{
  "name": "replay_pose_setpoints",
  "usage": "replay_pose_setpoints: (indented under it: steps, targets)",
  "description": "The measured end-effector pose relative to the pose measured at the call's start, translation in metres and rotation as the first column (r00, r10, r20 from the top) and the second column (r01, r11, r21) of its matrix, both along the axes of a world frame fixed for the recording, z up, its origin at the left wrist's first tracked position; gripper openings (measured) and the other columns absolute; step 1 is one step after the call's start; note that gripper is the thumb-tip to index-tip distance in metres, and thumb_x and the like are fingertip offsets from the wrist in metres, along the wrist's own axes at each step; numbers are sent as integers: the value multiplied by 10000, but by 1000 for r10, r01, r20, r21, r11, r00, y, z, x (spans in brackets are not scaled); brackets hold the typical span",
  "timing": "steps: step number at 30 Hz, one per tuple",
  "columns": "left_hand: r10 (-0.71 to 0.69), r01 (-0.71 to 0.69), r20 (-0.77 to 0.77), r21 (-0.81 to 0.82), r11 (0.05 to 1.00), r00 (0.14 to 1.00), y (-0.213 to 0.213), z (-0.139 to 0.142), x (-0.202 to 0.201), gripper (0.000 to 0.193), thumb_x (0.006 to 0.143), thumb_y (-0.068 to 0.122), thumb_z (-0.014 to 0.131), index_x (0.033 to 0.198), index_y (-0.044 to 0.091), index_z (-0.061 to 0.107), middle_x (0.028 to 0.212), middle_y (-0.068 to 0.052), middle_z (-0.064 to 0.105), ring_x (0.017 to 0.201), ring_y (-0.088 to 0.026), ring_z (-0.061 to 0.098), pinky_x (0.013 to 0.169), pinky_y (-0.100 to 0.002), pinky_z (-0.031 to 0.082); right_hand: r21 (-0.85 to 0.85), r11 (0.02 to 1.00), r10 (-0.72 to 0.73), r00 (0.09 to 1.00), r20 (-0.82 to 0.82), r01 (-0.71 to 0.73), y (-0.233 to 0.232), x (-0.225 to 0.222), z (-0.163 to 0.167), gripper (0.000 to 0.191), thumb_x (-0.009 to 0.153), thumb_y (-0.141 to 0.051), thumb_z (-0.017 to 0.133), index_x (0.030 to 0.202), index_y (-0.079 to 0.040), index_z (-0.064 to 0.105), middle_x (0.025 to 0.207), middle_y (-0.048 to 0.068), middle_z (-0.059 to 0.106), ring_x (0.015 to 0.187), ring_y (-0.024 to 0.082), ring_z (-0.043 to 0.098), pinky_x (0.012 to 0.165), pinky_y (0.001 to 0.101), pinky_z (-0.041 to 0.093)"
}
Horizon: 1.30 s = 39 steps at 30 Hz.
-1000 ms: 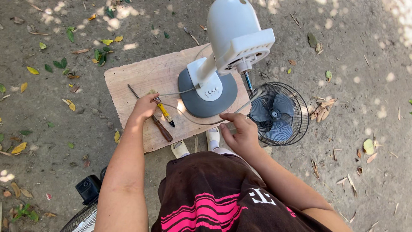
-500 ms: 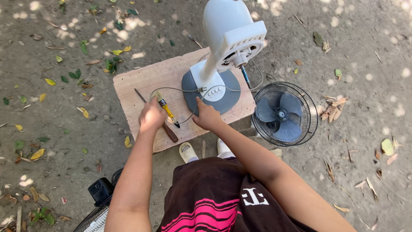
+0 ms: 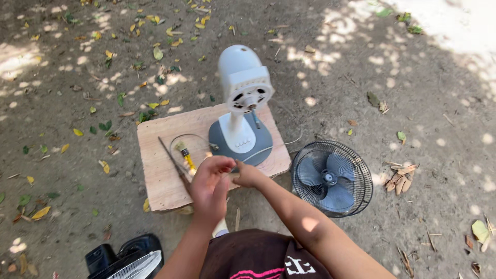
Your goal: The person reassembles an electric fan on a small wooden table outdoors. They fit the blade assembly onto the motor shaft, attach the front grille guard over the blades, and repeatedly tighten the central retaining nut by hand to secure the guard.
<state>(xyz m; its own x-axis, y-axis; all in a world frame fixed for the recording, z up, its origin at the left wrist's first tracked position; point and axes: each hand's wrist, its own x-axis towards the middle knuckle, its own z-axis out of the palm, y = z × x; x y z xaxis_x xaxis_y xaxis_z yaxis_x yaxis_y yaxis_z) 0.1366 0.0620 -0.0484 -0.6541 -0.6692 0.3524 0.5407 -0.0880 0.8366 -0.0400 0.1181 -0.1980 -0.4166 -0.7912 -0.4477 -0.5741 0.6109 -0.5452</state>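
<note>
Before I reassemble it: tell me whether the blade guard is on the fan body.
No: the black grille with its blades lies flat on the ground, right of the board bearing the white fan body.

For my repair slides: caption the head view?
Both hands meet over a board bearing a bladeless fan.

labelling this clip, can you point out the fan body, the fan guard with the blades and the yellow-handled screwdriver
fan body point(image 3: 243, 85), head view, on the white motor housing
fan guard point(image 3: 331, 177), head view, on the hub in the middle of the blades
yellow-handled screwdriver point(image 3: 188, 159), head view, on the yellow handle
</note>
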Motion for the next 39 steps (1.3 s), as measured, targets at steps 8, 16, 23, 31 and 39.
replay_pose_setpoints:
  steps: [8,16,23,31,39]
  targets:
    - [-450,237,-635,-395,888,628,112,104,-1,364,1003,248,600,1260,-10,607,1206,-129,632,1093,-216,594,960,-361,483,-136,991,18,997,70,-8,71,-34,-8,1055,767,-409,797,1565,43,275,1489,301,485,1384,380,502,1141,388,403]
    - [-498,270,-629,-428,863,597,183,110,9,504,998,405,558,1313,12,591,1290,-170,601,1157,-287,569,1005,-433,458,-179,984,4,987,163,26,113,-41,-18,935,815,-389,773,1536,40,360,1513,271,489,1396,358,504,1148,370,404]
    - [-476,301,-593,-374,877,650,187,115,28,630,994,543,522,1359,32,577,1364,-207,574,1213,-349,547,1045,-495,436,-31,976,-171,842,511,217,150,-37,2,840,849,-329,716,1548,-24,364,1523,165,538,1318,459,530,1048,518,463]
    - [53,123,-217,721,682,975,98,27,11,746,950,720,379,1343,112,557,1397,-217,578,1265,-431,538,1044,-590,427,-276,758,-4,427,904,592,196,-37,77,645,985,-502,491,1532,-162,449,1523,67,553,1241,207,572,911,387,430]
    - [-59,-4,34,898,440,998,63,-55,29,867,899,830,218,1397,180,503,1433,-174,549,1288,-448,524,1049,-631,372,-78,425,320,-69,945,902,198,1,78,720,970,-700,289,1450,-189,456,1479,102,541,1260,309,565,958,524,480]
